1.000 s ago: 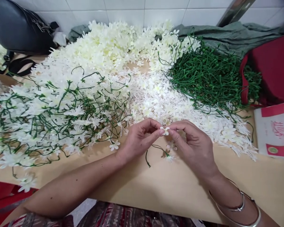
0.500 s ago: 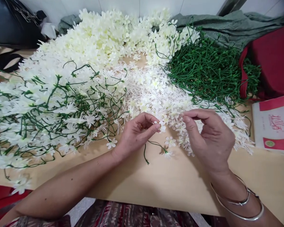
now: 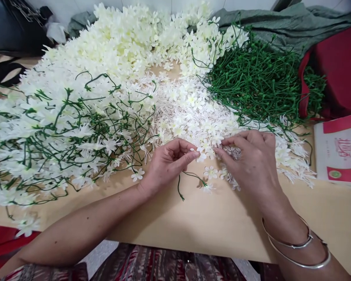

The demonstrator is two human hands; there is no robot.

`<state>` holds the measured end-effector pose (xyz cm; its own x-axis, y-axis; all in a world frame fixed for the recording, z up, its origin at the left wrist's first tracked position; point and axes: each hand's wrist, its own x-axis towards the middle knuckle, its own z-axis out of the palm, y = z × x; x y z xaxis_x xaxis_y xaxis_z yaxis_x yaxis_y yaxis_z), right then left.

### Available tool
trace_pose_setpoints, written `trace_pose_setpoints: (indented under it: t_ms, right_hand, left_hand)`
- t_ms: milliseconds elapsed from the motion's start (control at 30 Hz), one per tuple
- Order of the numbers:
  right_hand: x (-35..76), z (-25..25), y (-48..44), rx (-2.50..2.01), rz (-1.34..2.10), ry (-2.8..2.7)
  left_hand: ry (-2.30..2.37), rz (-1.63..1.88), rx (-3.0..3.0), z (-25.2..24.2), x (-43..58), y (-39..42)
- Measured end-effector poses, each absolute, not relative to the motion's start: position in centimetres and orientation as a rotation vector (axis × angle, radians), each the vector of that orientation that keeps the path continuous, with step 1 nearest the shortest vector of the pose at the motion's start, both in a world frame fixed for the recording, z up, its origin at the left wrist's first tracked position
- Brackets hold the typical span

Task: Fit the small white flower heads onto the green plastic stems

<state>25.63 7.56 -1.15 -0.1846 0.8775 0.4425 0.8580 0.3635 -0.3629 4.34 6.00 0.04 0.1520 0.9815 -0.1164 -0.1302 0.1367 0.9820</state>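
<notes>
Between thumb and forefinger, my left hand [image 3: 172,162] pinches a small white artificial flower [image 3: 202,155]. My right hand [image 3: 251,162] is at the edge of the pile of white flowers with thin pale stems [image 3: 190,113], its thumb and fingertips pressed together. Whatever is between those fingertips is too small to make out. Below the hands, a green plastic stem [image 3: 179,188] bearing a white blossom lies on the table [image 3: 169,222]. A loose white flower [image 3: 211,172] rests between the two hands.
White flowers on green stems [image 3: 67,128] are heaped at left, cream petals [image 3: 128,39] behind. Bare green stems [image 3: 260,78] are piled at back right beside a red bag [image 3: 339,70]. A white and red packet [image 3: 339,148] lies at the right edge, a black bag [image 3: 14,27] at upper left.
My right hand has moved left and turned palm down, its fingertips now at the flower pile close to my left hand. My left hand keeps its pinch on the flower, almost unmoved.
</notes>
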Motion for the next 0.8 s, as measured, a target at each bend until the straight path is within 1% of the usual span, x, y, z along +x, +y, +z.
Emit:
trace_pose_setpoints:
  t_ms: [233,467,533,700,800]
  right_hand:
    - [25.1,-0.8,7.4,-1.424,0.199,-1.989]
    - [24.6,0.4,6.9,-1.294,0.191,-1.778]
    - [24.2,0.4,6.5,-1.292,0.281,-1.674]
    - [23.1,0.3,5.8,-1.187,0.703,-1.476]
    - [22.9,0.5,5.9,-1.124,0.741,-1.470]
  left_hand:
    - [1.110,1.123,1.096,0.2,4.7,6.0]
    - [1.113,1.143,1.139,-0.4,4.7,5.8]
    - [1.109,1.136,1.142,-0.8,4.6,5.8]
    - [1.046,1.141,1.091,-1.4,4.7,5.8]
    - [1.034,1.134,1.068,-1.4,4.8,5.8]
